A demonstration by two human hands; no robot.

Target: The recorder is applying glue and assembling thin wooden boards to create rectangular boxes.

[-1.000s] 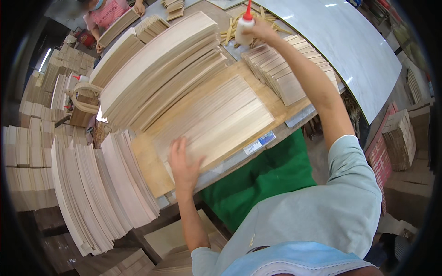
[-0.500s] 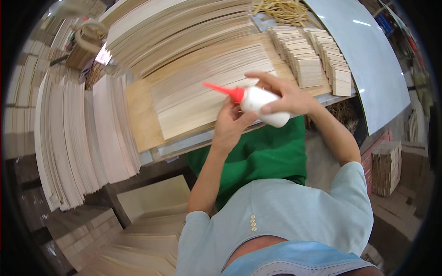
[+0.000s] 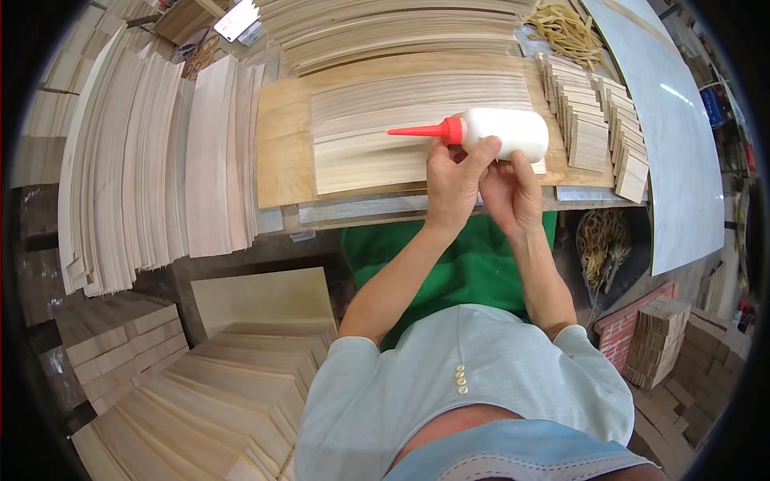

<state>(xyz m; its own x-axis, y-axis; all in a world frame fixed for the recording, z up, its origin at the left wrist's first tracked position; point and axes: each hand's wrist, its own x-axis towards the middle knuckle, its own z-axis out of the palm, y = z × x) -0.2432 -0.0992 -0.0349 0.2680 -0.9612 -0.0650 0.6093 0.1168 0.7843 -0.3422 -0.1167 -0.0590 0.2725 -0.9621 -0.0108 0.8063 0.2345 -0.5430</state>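
A white squeeze bottle (image 3: 513, 128) with a red cap and a long red nozzle lies sideways in the air, its tip pointing left. My left hand (image 3: 455, 180) is closed on it near the cap, thumb on the near side. My right hand (image 3: 513, 188) grips the bottle's body from below, its fingertips on the near side. Beneath the bottle, thin pale wood strips (image 3: 369, 152) lie side by side on a tan board (image 3: 281, 156). What is inside the bottle does not show.
Long wood sheets stand in a stack (image 3: 128, 160) at the left. More stacked sheets (image 3: 393, 32) lie behind the board. Small wood pieces (image 3: 589, 140) overlap in rows at the right, near yellow rubber bands (image 3: 565, 32). A grey panel (image 3: 690, 160) borders the right side.
The bottle has turned from tilted to nearly level. My right hand has shifted from the bottle's far side to beneath it. The whole view has swung.
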